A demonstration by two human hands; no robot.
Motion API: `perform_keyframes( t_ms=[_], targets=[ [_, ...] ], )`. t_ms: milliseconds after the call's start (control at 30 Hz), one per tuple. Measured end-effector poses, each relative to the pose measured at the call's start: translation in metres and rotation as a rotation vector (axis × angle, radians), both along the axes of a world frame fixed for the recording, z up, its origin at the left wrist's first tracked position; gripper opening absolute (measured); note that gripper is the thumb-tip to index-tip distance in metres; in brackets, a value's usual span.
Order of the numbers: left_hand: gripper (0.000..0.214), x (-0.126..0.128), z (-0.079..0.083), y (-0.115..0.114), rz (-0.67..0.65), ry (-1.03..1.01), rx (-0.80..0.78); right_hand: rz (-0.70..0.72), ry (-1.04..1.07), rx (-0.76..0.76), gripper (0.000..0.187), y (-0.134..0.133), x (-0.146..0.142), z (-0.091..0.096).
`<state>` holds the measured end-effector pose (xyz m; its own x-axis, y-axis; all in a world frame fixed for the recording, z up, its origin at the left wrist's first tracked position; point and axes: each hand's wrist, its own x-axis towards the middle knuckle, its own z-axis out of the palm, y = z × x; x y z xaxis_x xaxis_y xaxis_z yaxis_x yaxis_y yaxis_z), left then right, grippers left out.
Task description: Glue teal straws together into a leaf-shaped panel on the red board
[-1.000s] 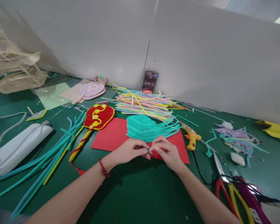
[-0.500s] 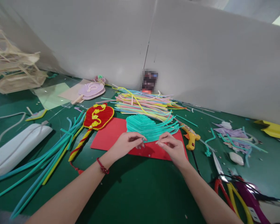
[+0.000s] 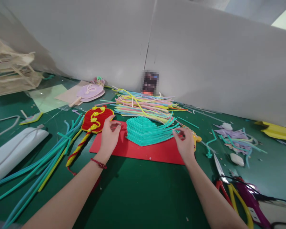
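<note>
A teal fan-shaped piece (image 3: 143, 132) made of glued pipe cleaners lies on a red card (image 3: 157, 152) on the green table. My left hand (image 3: 109, 136) hovers at the piece's left edge, above the card's left end, with its fingers loosely spread and nothing in them. My right hand (image 3: 186, 143) is at the piece's right side. Its fingertips touch the loose teal strand ends (image 3: 173, 128), and its fingers are apart. A yellow glue gun (image 3: 197, 138) lies just behind my right hand, partly hidden by it.
A red and yellow fan (image 3: 95, 119) with a twisted handle lies left of the card. Behind are a heap of coloured pipe cleaners (image 3: 143, 106) and a lilac fan (image 3: 89, 92). Long teal strands (image 3: 50, 156) lie at the left; scissors and pliers (image 3: 228, 187) lie at the right.
My hands were pinched together in front of the teal piece. They have parted and moved forward, the left one to its left edge and the right one to its strand ends.
</note>
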<state>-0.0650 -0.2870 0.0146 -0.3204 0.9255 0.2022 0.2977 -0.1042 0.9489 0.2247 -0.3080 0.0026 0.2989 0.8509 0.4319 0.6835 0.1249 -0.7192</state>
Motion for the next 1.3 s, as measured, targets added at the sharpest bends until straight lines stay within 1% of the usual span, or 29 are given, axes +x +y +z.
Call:
perform_keyframes(
  t_ms=[67,133,200,300,367,433,567,833,1133,1300],
  targets=[
    [0.028,0.004,0.0,-0.004,-0.097,0.188,0.059,0.022,-0.093,0.075,0.032,0.001,-0.001,-0.001],
    [0.019,0.011,0.0,-0.01,-0.207,0.389,0.124,0.14,-0.133,0.065,0.025,0.0,-0.005,-0.002],
    [0.015,0.018,-0.001,-0.017,-0.3,0.543,0.181,0.283,-0.148,0.019,0.022,-0.002,-0.01,-0.003],
    [0.013,0.026,-0.003,-0.024,-0.444,0.684,0.227,0.405,-0.165,-0.043,0.022,-0.005,-0.018,-0.006],
    [0.013,0.028,-0.005,-0.026,-0.534,0.749,0.215,0.44,-0.174,-0.069,0.021,-0.006,-0.021,-0.007],
    [0.014,0.027,-0.006,-0.026,-0.576,0.793,0.178,0.458,-0.179,-0.084,0.02,-0.006,-0.021,-0.008],
    [0.018,0.026,-0.005,-0.023,-0.604,0.817,0.121,0.481,-0.169,-0.103,0.021,-0.004,-0.019,-0.009],
    [0.018,0.026,-0.007,-0.024,-0.59,0.801,0.124,0.505,-0.099,-0.187,0.025,-0.001,-0.013,-0.01],
    [0.014,0.026,-0.005,-0.023,-0.609,0.792,0.084,0.503,-0.101,-0.152,0.022,-0.001,-0.015,-0.009],
    [0.015,0.027,-0.005,-0.023,-0.608,0.797,0.085,0.497,-0.067,-0.165,0.025,0.0,-0.01,-0.009]
  ],
)
